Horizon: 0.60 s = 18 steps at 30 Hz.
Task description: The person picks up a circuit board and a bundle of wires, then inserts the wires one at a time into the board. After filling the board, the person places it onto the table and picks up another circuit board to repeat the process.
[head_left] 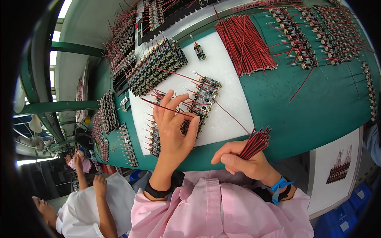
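Note:
Over a white foam pad (232, 101), my left hand (172, 129) pinches a red wire (162, 106) between thumb and forefinger, its other fingers raised. My right hand (248, 162), near the pad's front right corner, is closed around a bundle of red wires (255, 143) with dark tips. One thin wire (232, 113) stretches from that bundle toward the boards. Beneath and beyond my left hand lies a row of small circuit boards (207, 93) with parts and red wires on them; my fingers cover some. A denser block of boards (158, 65) sits farther back, beside a lone board (199, 51).
A pile of loose red wires (246, 45) overlaps the pad's far right edge. More wired boards (331, 33) line the green mat (285, 115) at far right, others (108, 113) at left. A co-worker in a white garment (97, 210) is at lower left.

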Motion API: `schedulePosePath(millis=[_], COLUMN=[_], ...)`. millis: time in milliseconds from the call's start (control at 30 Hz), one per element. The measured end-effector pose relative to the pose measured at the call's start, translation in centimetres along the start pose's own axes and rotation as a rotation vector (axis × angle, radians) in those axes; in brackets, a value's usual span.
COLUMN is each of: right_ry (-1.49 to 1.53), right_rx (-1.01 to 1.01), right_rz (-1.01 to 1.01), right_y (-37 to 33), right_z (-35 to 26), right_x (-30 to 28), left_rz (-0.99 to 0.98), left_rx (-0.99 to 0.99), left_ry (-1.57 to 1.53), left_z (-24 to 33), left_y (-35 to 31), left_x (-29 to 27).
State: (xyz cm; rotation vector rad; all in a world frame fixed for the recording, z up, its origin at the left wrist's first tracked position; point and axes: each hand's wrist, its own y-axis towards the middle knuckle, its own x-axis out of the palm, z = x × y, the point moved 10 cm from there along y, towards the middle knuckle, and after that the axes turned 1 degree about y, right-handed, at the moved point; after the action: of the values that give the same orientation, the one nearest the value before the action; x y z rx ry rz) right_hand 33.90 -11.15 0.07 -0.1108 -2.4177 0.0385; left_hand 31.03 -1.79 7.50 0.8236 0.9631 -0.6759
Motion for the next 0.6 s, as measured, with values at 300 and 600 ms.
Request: schedulePosePath(millis=[300,600], right_ry=[-0.033,-0.051], right_rx=[0.052,0.022], right_rz=[-0.044,-0.049], right_y=[-0.01,0.00], right_z=[0.00,-0.21], right_x=[0.13,0.23], left_rz=[-0.008,0.004], left_rx=[-0.011,0.009], left_ry=[-0.012,-0.035], left_z=[-0.10,-0.08], left_y=[0.10,0.12], left_x=[0.30,0.13])
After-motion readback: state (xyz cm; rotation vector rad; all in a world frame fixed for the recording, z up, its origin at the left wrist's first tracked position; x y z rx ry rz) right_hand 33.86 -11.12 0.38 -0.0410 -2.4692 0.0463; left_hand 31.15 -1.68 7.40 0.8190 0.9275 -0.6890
